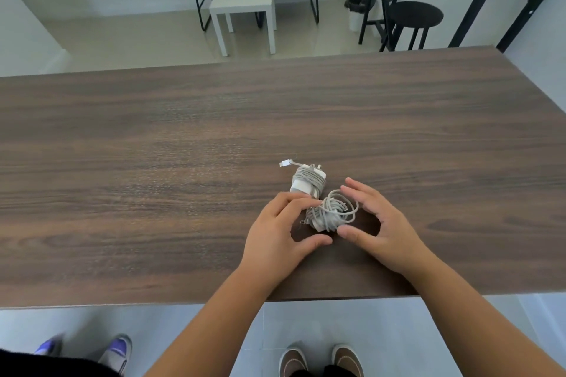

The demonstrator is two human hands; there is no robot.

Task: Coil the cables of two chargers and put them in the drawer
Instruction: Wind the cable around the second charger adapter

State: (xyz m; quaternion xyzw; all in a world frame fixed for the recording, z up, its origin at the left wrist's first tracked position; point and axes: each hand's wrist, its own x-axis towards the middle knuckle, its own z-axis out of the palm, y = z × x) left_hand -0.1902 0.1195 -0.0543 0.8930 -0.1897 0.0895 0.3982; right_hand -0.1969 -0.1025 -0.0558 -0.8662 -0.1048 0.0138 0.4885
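Observation:
Two white chargers lie on the dark wooden table [153,147]. The far charger [307,182] has its grey cable wound tightly around the body, with the plug end sticking out to the left. The near charger [332,214] is wrapped in looser cable loops. My left hand [280,232] sits just left of the near charger, fingertips touching its cable. My right hand [376,223] cups its right side with fingers spread, the thumb by its front. Neither hand has closed around it. No drawer is in view.
The table's near edge [183,304] runs just in front of me. My brown shoes [321,358] stand below it, and another person's purple shoes [116,349] are at the lower left. Beyond the table stand a white side table [245,0], grey chairs and a black stool [413,15].

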